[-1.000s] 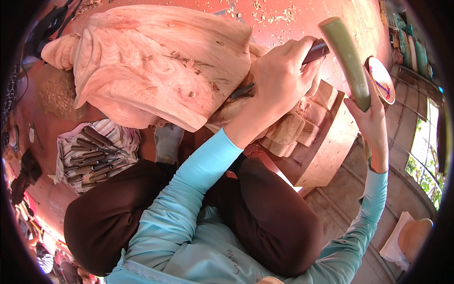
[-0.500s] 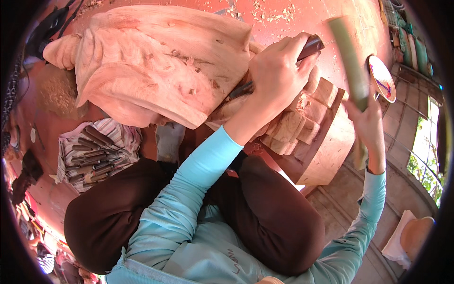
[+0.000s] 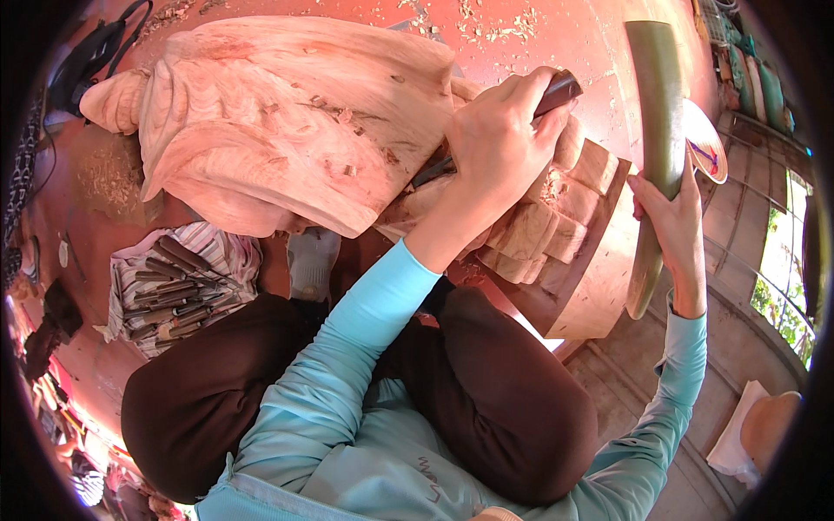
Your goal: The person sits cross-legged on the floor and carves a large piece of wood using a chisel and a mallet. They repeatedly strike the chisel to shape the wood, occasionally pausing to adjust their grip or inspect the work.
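Observation:
A large pale wooden carving [image 3: 287,113] with wavy folds lies on its side across the floor in front of me. My left hand [image 3: 497,139] is closed round a chisel [image 3: 559,92]; its dark handle end sticks out above the fist and its metal blade points down-left to the carving's lower right edge. The very tip is hard to make out. My right hand [image 3: 679,219] grips a smooth greenish-brown wooden club [image 3: 658,104], held upright to the right of the chisel and apart from it. Blocky carved steps [image 3: 543,227] of the wood show below my left wrist.
Several chisels [image 3: 178,291] lie on a striped cloth [image 3: 123,276] at the left. Wood shavings [image 3: 499,26] litter the red floor. A sandal [image 3: 705,143] rests beyond my right hand. My crossed legs [image 3: 512,391] sit close to the carving.
The club has swung from a blurred leftward tilt to nearly upright, slightly further right. My left hand and the chisel have shifted a little left and down.

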{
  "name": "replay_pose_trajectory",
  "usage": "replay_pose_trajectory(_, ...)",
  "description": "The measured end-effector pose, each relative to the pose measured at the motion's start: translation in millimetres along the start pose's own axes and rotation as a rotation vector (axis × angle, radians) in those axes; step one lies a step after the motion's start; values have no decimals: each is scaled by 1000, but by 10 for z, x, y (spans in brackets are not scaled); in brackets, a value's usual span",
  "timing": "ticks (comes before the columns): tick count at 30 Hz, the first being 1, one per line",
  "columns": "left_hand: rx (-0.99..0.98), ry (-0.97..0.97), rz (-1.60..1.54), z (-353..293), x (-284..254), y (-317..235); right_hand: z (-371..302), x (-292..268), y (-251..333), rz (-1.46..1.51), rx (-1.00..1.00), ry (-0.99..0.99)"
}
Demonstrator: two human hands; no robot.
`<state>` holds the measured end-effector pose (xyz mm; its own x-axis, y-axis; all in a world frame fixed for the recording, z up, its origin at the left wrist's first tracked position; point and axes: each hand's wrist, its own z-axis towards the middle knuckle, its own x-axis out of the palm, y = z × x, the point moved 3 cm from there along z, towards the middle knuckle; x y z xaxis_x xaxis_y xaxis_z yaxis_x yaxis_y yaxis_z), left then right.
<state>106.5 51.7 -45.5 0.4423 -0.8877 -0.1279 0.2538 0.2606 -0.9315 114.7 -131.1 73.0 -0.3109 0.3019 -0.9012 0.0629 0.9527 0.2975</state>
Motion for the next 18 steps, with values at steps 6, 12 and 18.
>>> replay_pose_trajectory(6,132,-52,-177,-57,-220,-194,-147,-9,-14,40,-142,-76)
replay_pose_trajectory(12,365,265,-26,-343,-277,-387,-374,82,-312,322,137,-114)
replay_pose_trajectory(18,265,342,-225,-80,-686,-732,-698,324,-741,459,256,-123)
